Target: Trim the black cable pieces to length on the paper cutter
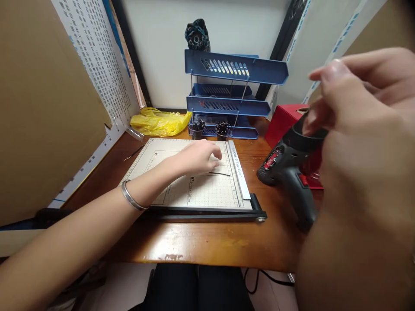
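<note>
A bracelet marks my left wrist; my left hand (pixel 204 156) rests over the cream board of a paper cutter (pixel 207 196), fingers loosely curved and thumb apart. Just below its fingertips lies a thin black strip (pixel 222 174) on the printed grid; I cannot tell if the hand touches it. My right hand (pixel 363 103) is raised close to the camera, blurred, thumb and forefinger pinched together. Whatever it may hold does not show. Behind it a black heat gun (pixel 288 168) with a red switch is partly covered by the hand.
Two small cups of thin black pieces (pixel 197 128) stand behind the board. Beyond them rises a blue tiered tray rack (pixel 227 106). To its left is a yellow plastic bag (pixel 162 122), to its right a red box (pixel 282 121). The cutter's black arm (pixel 207 214) runs along the front.
</note>
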`<move>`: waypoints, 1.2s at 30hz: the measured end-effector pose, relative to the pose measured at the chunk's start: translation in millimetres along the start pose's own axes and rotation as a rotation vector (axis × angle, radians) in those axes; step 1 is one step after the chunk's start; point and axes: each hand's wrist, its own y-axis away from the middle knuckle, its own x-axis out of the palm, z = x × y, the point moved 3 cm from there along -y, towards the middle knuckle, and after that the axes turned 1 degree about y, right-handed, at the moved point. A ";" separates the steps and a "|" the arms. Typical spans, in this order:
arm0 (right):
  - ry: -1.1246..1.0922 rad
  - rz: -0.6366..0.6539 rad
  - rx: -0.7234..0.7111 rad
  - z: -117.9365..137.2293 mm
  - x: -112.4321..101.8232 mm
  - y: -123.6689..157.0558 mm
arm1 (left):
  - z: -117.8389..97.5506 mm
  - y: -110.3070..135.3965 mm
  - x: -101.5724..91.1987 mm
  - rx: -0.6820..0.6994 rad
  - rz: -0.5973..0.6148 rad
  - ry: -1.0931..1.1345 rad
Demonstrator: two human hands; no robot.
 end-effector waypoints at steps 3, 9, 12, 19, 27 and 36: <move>0.107 -0.214 0.103 -10.3 -26.0 30.1 | -3.4 1.4 8.7 -0.040 0.083 0.020; 0.543 -0.132 0.374 -68.7 -67.4 64.0 | -10.1 0.6 11.2 -0.063 0.131 -0.041; 0.683 0.052 0.536 -97.6 -77.5 73.5 | -13.1 3.9 11.8 -0.057 0.093 -0.062; 0.844 0.255 0.542 -117.5 -71.1 99.1 | -8.9 16.9 19.6 -0.019 0.036 -0.019; 0.904 0.099 0.431 -113.3 -66.4 118.7 | -2.7 22.2 24.3 0.025 -0.014 0.034; 0.817 0.097 0.225 -116.6 -64.2 123.7 | -3.4 21.7 26.4 0.039 -0.032 0.038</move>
